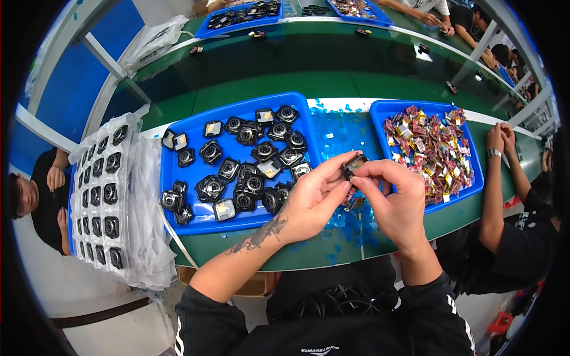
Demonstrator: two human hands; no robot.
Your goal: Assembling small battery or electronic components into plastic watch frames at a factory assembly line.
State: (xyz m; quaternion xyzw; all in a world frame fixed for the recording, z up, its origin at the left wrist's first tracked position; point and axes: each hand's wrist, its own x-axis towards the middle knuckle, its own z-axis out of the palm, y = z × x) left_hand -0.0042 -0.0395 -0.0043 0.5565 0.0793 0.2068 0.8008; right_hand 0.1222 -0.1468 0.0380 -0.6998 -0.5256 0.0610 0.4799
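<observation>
My left hand [317, 199] is closed round a small black watch case [354, 166], held up over the bench between the two trays. The fingers of my right hand [396, 199] pinch at the near side of the same case. A bit of a small reddish part shows just below it, mostly hidden by my fingers. Left of my hands, a blue tray [237, 102] holds many loose black watch cases [228, 169], some with pale squares facing up. To the right, another blue tray [428, 105] is heaped with small red, yellow and silver circuit parts [427, 154].
Blue film pieces [338, 133] litter the green bench between the trays. Clear blister trays of watch cases [98, 196] are stacked at the left. A dark green conveyor [285, 65] runs behind. Co-workers sit at the left, right and far side; one person's hands [502, 139] are beside the right tray.
</observation>
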